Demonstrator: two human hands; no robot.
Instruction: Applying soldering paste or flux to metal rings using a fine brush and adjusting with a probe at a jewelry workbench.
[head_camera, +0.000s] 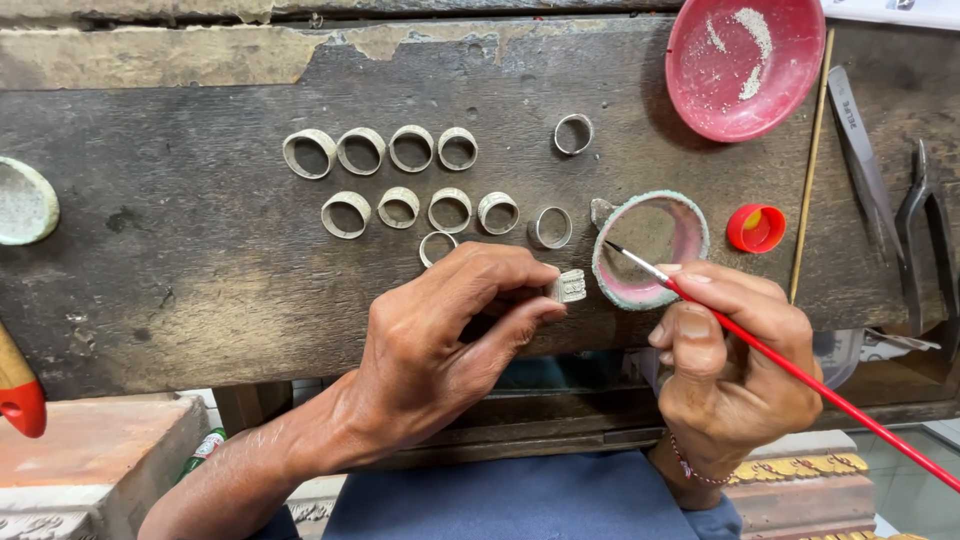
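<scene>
While the left hand (440, 330) pinches a small grey metal ring (569, 286) between thumb and fingertips, I note that the ring sits just off the near edge of the dark, worn wooden tabletop (200, 280), held slightly above it and turned with its band face toward the right. The right hand (730, 350) is closed around a thin red-handled paintbrush (790, 365) in a pen grip; thumb and forefinger press on the shaft near the ferrule. I read the brush's long axis as running from lower right, past the near edge, up to the left, its dark tip (610, 245) resting over the rim of a small round dish with a pink inside and crusted grey-green rim (650, 250).

The ring lies directly left of that dish, just beside it but not touching as far as I can tell. The brush tip is above and right of the ring, so the ring lies down and to the left along a short path from the bristles. The right hand is the nearer to the dish; the left alone carries the ring.

Toward the far edge, two rows of similar grey rings (400, 180) lie flat. A red plastic bowl holding white powder (745, 65) sits at the far right corner, a red bottle cap (757, 228) right of the dish.
</scene>
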